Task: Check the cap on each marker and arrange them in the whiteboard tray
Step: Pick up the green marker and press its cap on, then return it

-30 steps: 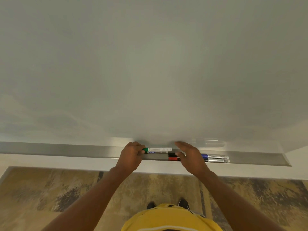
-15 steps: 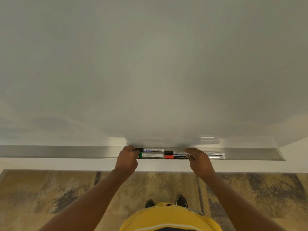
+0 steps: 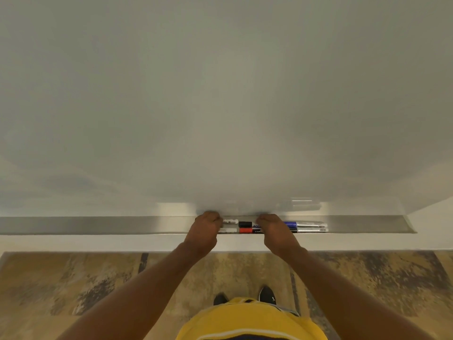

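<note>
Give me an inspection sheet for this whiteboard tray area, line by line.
Surface: metal tray under a blank whiteboard.
Job's things: markers lie in two rows; black cap and red cap between the hands, blue marker at right.
Clutter: nothing seen.
Grippers: left hand and right hand curled over the markers; grip hidden.
Cables: nothing seen.
Surroundings: mottled brown floor, dark shoes.

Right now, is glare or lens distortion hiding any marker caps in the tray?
Head view: glare only on the whiteboard, above the tray; wide-angle bending at edges; black cap and red cap sharp; left hand and right hand hide others.
</note>
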The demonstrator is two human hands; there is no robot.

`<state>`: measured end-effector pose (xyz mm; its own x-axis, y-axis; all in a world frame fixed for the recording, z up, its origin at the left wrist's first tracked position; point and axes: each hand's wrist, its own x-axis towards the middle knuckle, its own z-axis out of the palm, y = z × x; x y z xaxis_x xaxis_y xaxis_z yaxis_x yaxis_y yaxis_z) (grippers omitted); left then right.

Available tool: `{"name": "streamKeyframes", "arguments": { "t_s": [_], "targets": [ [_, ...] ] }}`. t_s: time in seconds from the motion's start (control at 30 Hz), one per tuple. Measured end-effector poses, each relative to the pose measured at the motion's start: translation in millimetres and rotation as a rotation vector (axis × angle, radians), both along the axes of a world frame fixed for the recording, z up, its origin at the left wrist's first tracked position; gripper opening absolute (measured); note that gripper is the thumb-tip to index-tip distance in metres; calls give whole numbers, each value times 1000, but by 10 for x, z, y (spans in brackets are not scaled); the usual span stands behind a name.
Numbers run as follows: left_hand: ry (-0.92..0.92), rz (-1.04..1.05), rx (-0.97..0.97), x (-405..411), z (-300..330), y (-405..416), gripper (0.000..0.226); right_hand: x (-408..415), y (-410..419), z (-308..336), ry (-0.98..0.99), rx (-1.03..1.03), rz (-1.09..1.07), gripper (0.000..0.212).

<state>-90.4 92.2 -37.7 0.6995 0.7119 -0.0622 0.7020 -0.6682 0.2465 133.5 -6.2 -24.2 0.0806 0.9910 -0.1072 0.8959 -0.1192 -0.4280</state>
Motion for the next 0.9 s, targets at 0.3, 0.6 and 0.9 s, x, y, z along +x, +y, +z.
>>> {"name": "streamKeyframes", "arguments": {
  "t_s": [0.3, 0.6, 0.9],
  "targets": [
    [9, 1, -17, 35, -68, -9, 36, 12, 26, -58, 26, 2, -10, 41],
    [-23, 23, -19, 43, -84, -23, 35, 565, -108, 88, 31, 47, -23, 41],
    [15, 57, -42, 72, -112, -45, 32, 1039, -416, 59, -88, -91, -146, 51]
  ]
}}
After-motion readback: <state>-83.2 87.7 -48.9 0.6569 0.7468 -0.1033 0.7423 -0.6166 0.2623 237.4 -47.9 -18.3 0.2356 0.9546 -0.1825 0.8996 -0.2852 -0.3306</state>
